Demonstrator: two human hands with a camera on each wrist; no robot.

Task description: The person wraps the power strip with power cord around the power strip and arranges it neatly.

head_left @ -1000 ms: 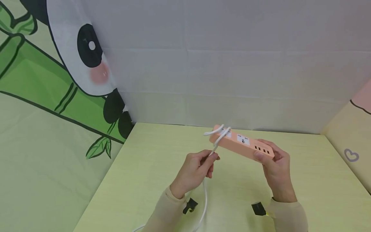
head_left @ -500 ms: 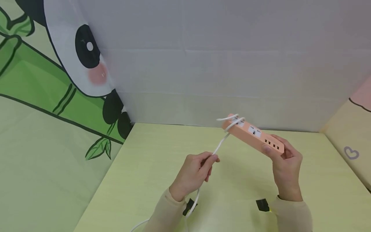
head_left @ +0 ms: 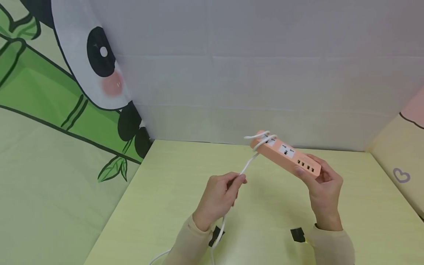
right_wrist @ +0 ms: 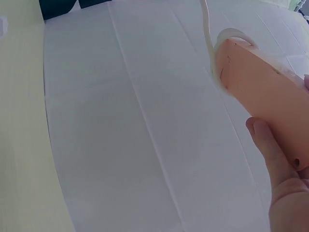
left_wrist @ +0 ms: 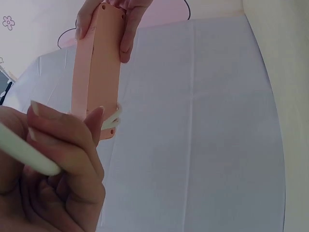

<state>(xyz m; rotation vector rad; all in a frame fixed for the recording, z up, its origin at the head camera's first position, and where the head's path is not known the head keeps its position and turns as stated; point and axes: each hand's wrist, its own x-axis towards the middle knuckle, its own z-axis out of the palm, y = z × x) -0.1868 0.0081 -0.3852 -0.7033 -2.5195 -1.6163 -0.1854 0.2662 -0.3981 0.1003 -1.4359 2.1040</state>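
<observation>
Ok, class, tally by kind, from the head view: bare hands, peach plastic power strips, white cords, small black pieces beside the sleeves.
Bare hands, left hand and right hand: 2
Long peach plastic power strip: 1
Thin white cord, apparently continuous: 1
Small black angular pieces: 2
Total: 6

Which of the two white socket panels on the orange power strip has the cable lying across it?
The panel farther from the right hand: the white cable crosses over it, while the other panel, beside the four small ports, is uncovered.
</observation>
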